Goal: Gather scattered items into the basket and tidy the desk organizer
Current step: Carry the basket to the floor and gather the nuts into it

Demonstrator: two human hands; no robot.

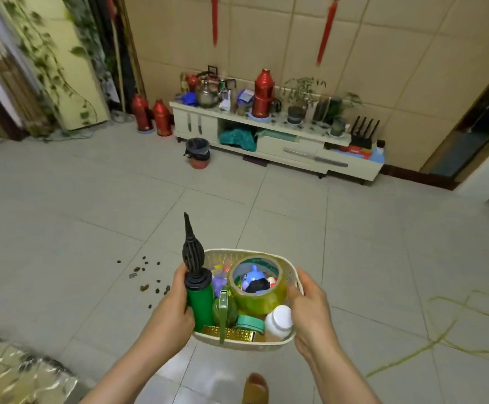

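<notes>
basket held in both hands over the tiled floor

obs: the person stands on pale floor tiles [91, 185] and holds a cream basket [291, 272] out in front at waist level, one hand at each side.

left hand [176, 301]: fingers wrapped round the basket's left side and round the green body of a hand pump [198, 301] that stands upright at that edge. the pump's black ribbed nozzle rises well above the rim.

right hand [310, 310]: grips the basket's right wall, thumb over the rim and touching the roll of tape.

contents, as far as visible: a wide roll of greenish tape [256, 298] lies tilted on top; a small blue toy [253, 279] shows through its core. just beside the right thumb, a white bottle [278, 320]. a teal round lid [249, 323] sits between bottle and pump. a gold box [231, 333] lies along the near wall. a purple item next to the pump is too blurred to name.

surroundings: dark crumbs [147, 275] scattered on the tiles left of the basket. far wall: low white cabinet [295, 150] with a red thermos [263, 93] on top, and a small bin [198, 153] in front of it.
</notes>
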